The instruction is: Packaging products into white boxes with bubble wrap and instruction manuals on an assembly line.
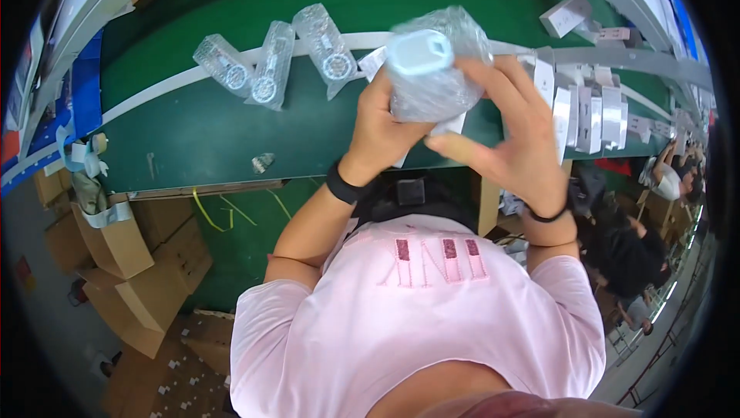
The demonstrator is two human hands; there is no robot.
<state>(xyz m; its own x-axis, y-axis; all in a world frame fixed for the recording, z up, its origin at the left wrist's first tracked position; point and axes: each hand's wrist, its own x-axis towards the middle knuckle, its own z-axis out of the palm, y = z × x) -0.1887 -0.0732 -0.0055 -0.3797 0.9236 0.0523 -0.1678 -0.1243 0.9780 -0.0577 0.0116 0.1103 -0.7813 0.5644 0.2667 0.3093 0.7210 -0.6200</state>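
Over the green table I hold up a pale-blue device in a clear plastic bag (439, 94); the device's rounded, light-coloured end faces me. My left hand (381, 129) is closed round the bag's left and lower side. From the right, my right hand (520, 129) grips the bag with its fingers, and its slightly blurred thumb lies below. Parts of a white box or sheet (372, 63) show behind the bag, mostly hidden. To the left, three similar bagged devices with round grilles lie on the table: one on the left (225, 63), one in the middle (270, 67) and one on the right (327, 48).
Several white boxes (593, 117) stand in a row on the right, with another white box (565, 17) farther back. A small crumpled wrapper (263, 163) lies near the table's front edge. Cardboard boxes (139, 287) fill the lower left. Other people (632, 256) are at the far right.
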